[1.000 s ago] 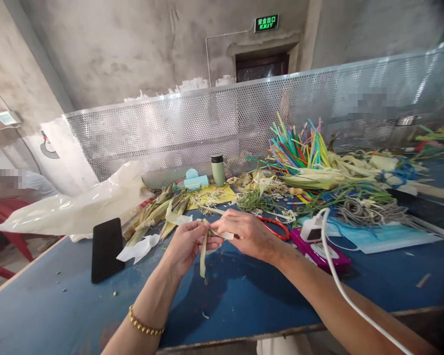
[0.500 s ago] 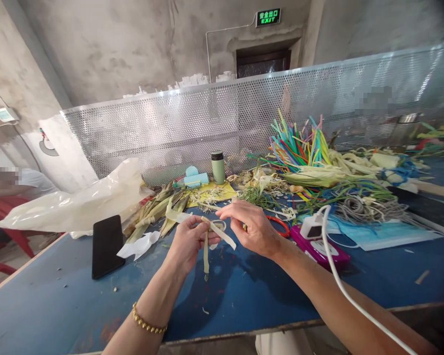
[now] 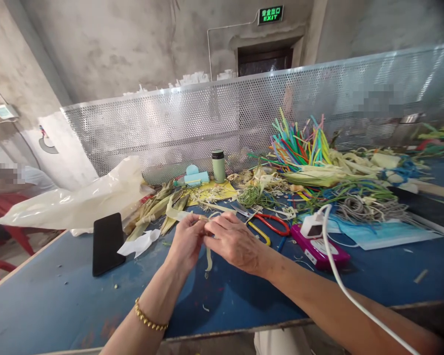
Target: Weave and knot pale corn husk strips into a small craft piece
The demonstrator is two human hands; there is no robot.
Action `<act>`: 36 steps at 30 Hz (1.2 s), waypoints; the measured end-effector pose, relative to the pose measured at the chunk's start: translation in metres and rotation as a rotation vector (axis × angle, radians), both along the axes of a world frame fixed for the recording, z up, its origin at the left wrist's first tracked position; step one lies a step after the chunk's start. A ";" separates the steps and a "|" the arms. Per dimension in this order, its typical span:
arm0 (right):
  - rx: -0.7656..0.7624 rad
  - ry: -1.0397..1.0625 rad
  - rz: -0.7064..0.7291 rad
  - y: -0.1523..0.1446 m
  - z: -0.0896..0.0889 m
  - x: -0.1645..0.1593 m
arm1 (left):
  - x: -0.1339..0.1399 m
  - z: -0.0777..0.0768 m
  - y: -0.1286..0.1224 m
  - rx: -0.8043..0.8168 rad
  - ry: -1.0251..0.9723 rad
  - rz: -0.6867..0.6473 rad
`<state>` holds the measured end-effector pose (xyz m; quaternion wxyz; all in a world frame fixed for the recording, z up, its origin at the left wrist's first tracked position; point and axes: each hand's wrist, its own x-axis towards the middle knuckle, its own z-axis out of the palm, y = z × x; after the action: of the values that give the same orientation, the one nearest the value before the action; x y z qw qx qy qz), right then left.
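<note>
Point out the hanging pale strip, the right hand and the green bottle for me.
Pale strip (image 3: 209, 260): head view, on its dangling part.
Right hand (image 3: 234, 241): head view, on the back of the hand.
Green bottle (image 3: 218, 170): head view, mid-body.

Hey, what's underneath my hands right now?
Below your left hand and right hand, a pale strip hangs down over the blue table. Your hands cover the strip's upper part and hide some of the tabletop.
</note>
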<state>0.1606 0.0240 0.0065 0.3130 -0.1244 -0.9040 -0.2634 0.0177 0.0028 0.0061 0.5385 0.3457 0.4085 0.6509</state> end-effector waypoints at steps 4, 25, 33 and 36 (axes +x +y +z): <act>0.013 0.030 0.071 0.000 0.001 0.000 | 0.001 0.000 -0.001 -0.025 -0.006 -0.013; -1.147 0.852 0.100 0.013 -0.007 -0.004 | 0.005 0.000 -0.003 0.052 0.062 -0.108; -1.358 0.924 0.185 0.017 -0.006 -0.004 | 0.004 -0.001 -0.003 0.031 0.101 -0.117; -1.205 0.778 0.228 0.013 -0.004 -0.002 | 0.001 -0.002 -0.001 0.047 0.068 -0.077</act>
<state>0.1589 0.0367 0.0025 0.5143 -0.2649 -0.7228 0.3780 0.0188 0.0016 0.0038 0.5409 0.3956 0.3973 0.6270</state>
